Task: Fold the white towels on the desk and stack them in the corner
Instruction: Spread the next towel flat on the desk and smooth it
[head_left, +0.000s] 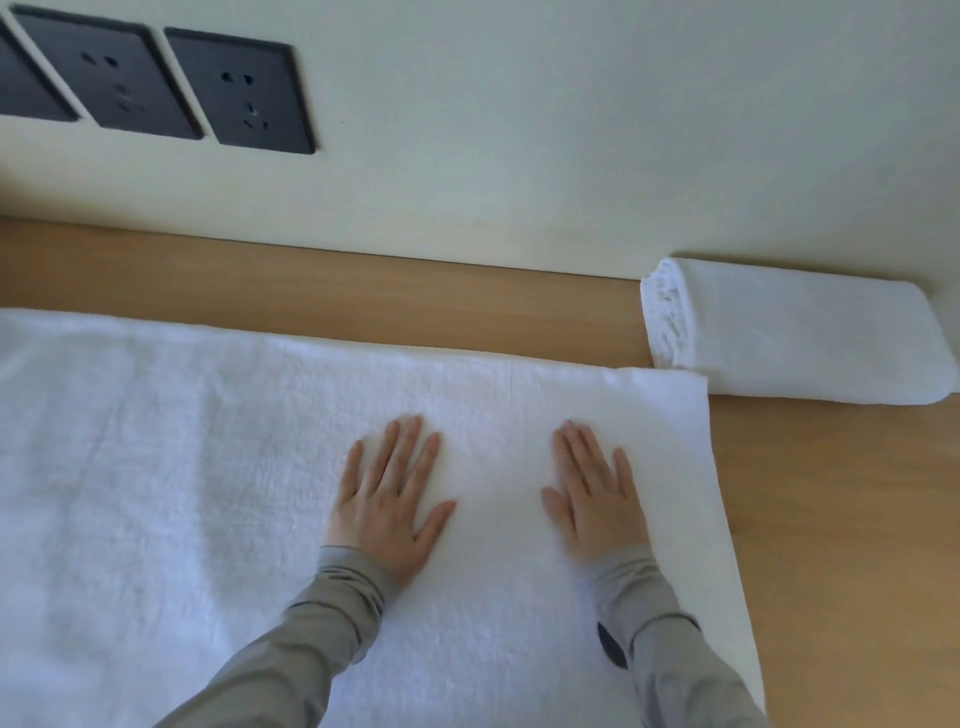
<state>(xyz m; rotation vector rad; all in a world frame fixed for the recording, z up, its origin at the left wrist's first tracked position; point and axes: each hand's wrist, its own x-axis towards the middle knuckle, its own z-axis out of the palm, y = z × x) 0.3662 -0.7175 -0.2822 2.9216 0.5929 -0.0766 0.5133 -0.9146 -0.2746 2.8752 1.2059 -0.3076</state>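
While both hands lie flat on it, the spread towel (208, 493) covers most of the near part of the table (363, 296), running off my view on the left and at the bottom. Its far edge lies roughly parallel to the wall (519, 130), with a strip of bare wood between them, and its right edge slants across the wood.

I see the left hand (387, 499) palm down on the cloth, fingers straight and a little spread, thumb out to the side, gripping nothing. The right hand (597, 499) lies the same way just beside it, palm down, fingers straight, nothing held. Both are on the right half of the towel, apart from each other, and point toward the wall. The grey sleeves (291, 654) reach to the wrists.

At the far right, the folded towel (800, 332) lies on the table against the wall, its layered end facing left. Its near left corner sits just beside the spread towel's far right corner; I cannot tell whether they touch.

On the wall at the upper left are dark sockets (239, 93) in a row.
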